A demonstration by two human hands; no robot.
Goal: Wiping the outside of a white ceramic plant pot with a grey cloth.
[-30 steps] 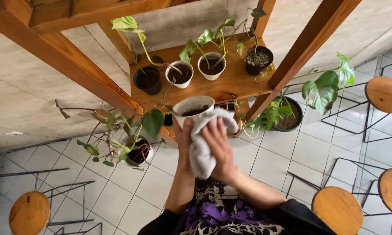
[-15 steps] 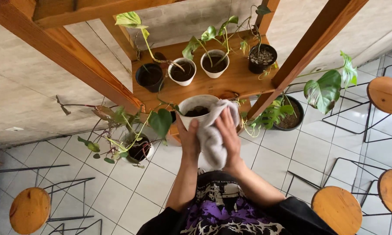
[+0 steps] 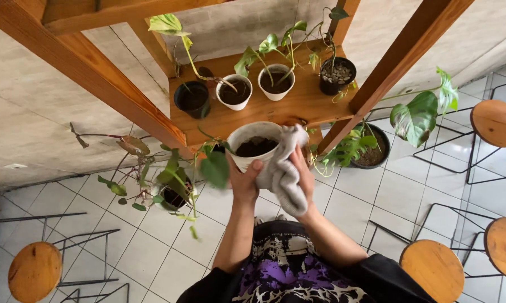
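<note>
A white pot (image 3: 252,138) filled with dark soil is held up in front of a wooden shelf (image 3: 298,109). My left hand (image 3: 244,180) grips the pot from below, thumb on its side. My right hand (image 3: 302,172) presses a grey cloth (image 3: 284,172) against the pot's right side. The cloth drapes over the rim and hangs down past my wrist. A green leaf (image 3: 215,168) trails off the pot's left side.
On the shelf stand a dark pot (image 3: 192,99), two white pots (image 3: 234,92) (image 3: 276,81) and a black pot (image 3: 336,76), all with plants. More potted plants (image 3: 371,147) (image 3: 173,193) sit on the tiled floor. Round wooden stools (image 3: 35,270) (image 3: 432,271) (image 3: 495,123) stand around.
The pot has been raised toward the shelf. The cloth has shifted from the pot's front to its right side and rim.
</note>
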